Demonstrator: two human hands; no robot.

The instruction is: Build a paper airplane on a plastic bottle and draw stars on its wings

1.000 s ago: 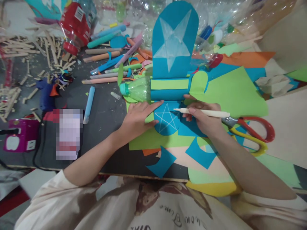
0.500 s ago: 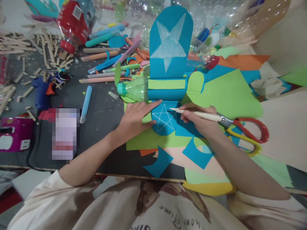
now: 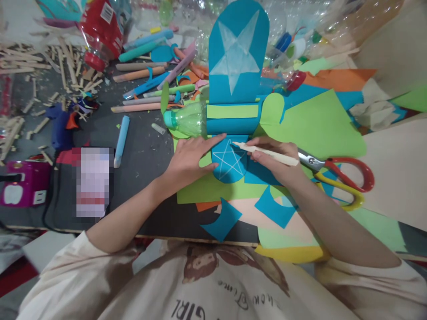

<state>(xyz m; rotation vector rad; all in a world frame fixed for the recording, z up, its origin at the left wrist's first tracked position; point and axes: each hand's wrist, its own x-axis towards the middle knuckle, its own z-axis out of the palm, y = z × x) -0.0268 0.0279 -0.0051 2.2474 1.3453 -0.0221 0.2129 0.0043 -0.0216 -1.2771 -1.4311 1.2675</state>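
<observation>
Between the fingers of my right hand [image 3: 275,155] is a white marker pen [image 3: 273,154], its tip at the top of a star outline [image 3: 230,161] in white lines. The outline lies on the rounded lower flap of a blue paper shape [image 3: 218,141]. My left hand [image 3: 193,160] rests flat with thumb and forefinger spread at the flap's left edge. Above it, the blue upper piece [image 3: 216,91] bears a filled white star [image 3: 235,51]. A light green strip [image 3: 232,111] crosses the middle, and a green plastic bottle [image 3: 190,119] lies sideways at its left.
Scissors [image 3: 328,166] with red and yellow handles lie beside my right wrist. Green card [image 3: 320,124] and blue scraps [image 3: 222,220] surround the work. Left are a blue marker [image 3: 122,141], a phone [image 3: 93,182], a glue gun [image 3: 62,129] and a purple box [image 3: 25,184]; several markers lie behind.
The pen tip has moved slightly left and up, to the star outline's top point. My left hand stays in place on the flap; the whole view has shifted a little.
</observation>
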